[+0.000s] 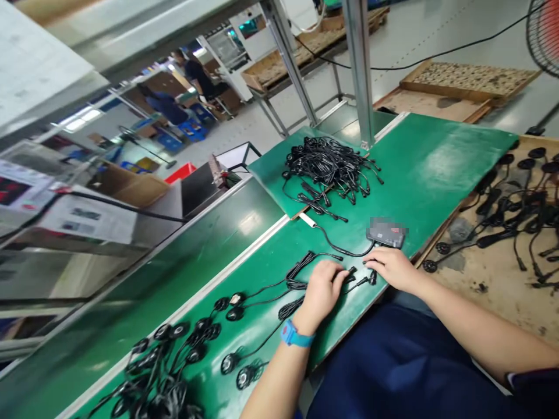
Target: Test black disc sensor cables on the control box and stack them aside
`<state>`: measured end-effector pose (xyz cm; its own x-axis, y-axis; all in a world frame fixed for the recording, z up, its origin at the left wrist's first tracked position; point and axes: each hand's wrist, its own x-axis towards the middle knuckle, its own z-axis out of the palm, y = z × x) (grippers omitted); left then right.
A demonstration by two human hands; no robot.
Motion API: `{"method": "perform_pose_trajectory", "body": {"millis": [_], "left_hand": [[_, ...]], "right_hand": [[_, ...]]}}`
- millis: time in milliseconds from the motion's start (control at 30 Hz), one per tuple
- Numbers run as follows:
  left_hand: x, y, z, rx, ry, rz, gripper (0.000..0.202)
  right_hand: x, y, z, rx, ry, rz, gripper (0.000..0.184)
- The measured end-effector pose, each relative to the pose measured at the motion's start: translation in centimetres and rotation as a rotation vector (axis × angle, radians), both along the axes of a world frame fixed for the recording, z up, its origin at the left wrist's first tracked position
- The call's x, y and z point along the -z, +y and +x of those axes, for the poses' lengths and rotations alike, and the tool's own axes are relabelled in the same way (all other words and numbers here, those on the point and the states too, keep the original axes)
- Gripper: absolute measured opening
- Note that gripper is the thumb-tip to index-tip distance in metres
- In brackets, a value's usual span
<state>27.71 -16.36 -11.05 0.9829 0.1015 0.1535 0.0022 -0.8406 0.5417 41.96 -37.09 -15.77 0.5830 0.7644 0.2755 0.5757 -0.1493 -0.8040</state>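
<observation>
Near the front edge of the green work table point(454, 160), my left hand point(322, 286) is closed round a black cable connector point(351, 271) whose end sticks out past the fingertips. Facing it, my right hand point(393, 267) pinches a small black plug point(365, 263), mostly covered by the fingers. A short gap separates the two ends. Just beyond my right hand lies a small black box point(386, 234) with a lead running to a white connector point(308, 219). Beneath my hands rests another black plug point(372, 277). Coiled black cables point(299, 267) with round black heads point(234, 314) lie left of my left hand.
A big heap of black cables point(327, 163) sits at the table's far side. More round-headed cables point(170, 366) pile up at lower left. To the right, a wooden tray point(463, 291) holds further cables. A metal post point(360, 75) rises behind the table.
</observation>
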Motion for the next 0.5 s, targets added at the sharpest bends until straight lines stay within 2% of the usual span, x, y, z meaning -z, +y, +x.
{"method": "perform_pose_trajectory", "body": {"millis": [67, 133, 200, 367, 500], "left_hand": [[-0.2, 0.9, 0.8, -0.016, -0.04, 0.126, 0.017], [-0.1, 1.7, 1.8, -0.008, 0.001, 0.244, 0.015], [0.1, 2.2, 2.6, 0.016, 0.067, 0.295, 0.014], [0.8, 0.9, 3.1, 0.09, 0.029, 0.255, 0.022], [1.0, -0.2, 2.4, 0.127, -0.031, 0.191, 0.015]], "right_hand": [[0.0, 0.0, -0.1, 0.016, 0.0, -0.006, 0.023], [0.0, 0.1, -0.2, 0.026, 0.0, -0.004, 0.022], [-0.1, 0.1, -0.4, 0.035, 0.001, 0.0, 0.02], [-0.1, 0.3, -0.7, 0.067, 0.011, 0.005, 0.013], [-0.2, 0.4, -0.8, 0.087, 0.024, -0.002, 0.011]]}}
